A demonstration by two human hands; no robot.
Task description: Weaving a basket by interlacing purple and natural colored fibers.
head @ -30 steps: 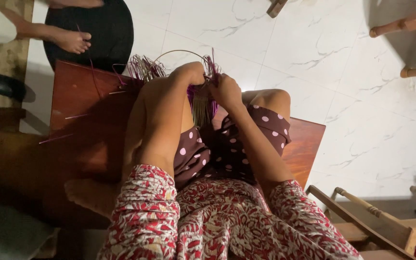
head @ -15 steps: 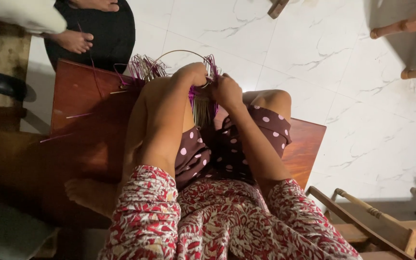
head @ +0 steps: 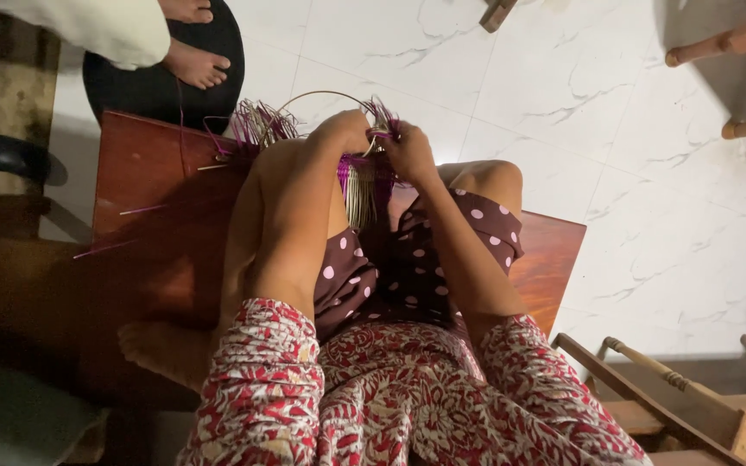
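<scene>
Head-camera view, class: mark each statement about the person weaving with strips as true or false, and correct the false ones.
1. Both hands are at the woven piece. True: the left hand and the right hand meet on the woven piece of purple and pale strips.
2. The floor is covered in green carpet. False: the floor is white marbled tile.
3. Another person's bare foot shows at the top left. True: the bare foot rests on a dark round mat.
4. The person sits on a metal stool. False: they sit on a reddish-brown wooden platform.
5. A thin curved hoop rises above the hands. True: the hoop arcs over them.
</scene>
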